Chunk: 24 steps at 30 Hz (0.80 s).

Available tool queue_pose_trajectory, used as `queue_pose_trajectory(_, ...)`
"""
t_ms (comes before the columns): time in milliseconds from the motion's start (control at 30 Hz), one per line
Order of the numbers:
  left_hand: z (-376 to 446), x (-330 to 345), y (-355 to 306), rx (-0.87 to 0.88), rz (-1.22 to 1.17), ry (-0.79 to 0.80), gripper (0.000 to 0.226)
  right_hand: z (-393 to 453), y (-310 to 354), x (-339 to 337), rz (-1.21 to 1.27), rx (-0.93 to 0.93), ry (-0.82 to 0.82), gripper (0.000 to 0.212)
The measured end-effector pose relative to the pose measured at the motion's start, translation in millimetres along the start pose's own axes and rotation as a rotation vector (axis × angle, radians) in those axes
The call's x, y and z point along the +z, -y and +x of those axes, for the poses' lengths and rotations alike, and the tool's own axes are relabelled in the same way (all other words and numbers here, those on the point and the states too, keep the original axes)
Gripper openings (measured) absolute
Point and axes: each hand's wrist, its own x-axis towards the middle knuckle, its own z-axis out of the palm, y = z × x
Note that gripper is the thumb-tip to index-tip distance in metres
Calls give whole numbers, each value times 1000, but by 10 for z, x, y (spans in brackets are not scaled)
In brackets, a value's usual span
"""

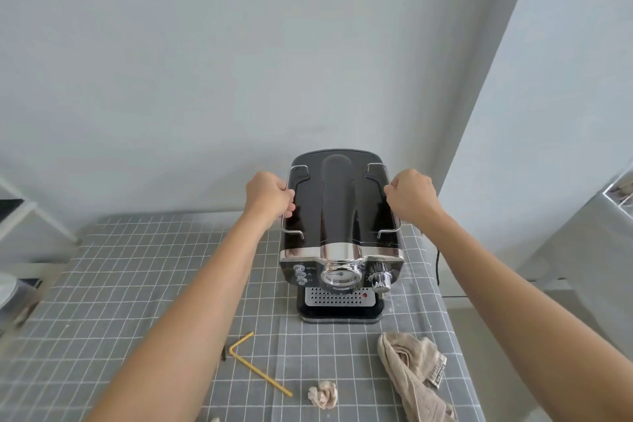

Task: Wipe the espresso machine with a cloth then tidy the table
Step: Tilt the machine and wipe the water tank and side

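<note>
A black and chrome espresso machine [340, 216] stands at the back of the table [144, 267], which is covered with a grey checked cloth. My left hand [269, 193] is closed on the wire rail at the left edge of the machine's top. On the right edge, my right hand [412, 195] grips the matching rail. A beige cloth [412, 375] lies crumpled on the table in front of the machine, to the right, untouched.
A yellow bent straw [255, 365] and a crumpled paper ball [323, 394] lie near the front of the table. A small dark item [223, 353] shows beside my left forearm. A black cable [437, 264] hangs right of the machine. White walls stand close behind.
</note>
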Motion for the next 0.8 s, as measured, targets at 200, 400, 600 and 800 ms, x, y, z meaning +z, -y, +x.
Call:
queue_pose_trajectory(200,233,-95,40,-32,-59,141,25,-139,32,-98,164,68,39,28)
queue_pose_trajectory(400,589,-174,-19,130,67,206,17,-591,157,34,415,133,-50,31)
queue_pose_trajectory(600,885,-94,-230,331,190,227,12,-1168,507,321,905,245,-59,19)
queue_pose_trajectory(800,891,40,-397,564,410,291,13,-1426,762,676,1169,341,-159,11)
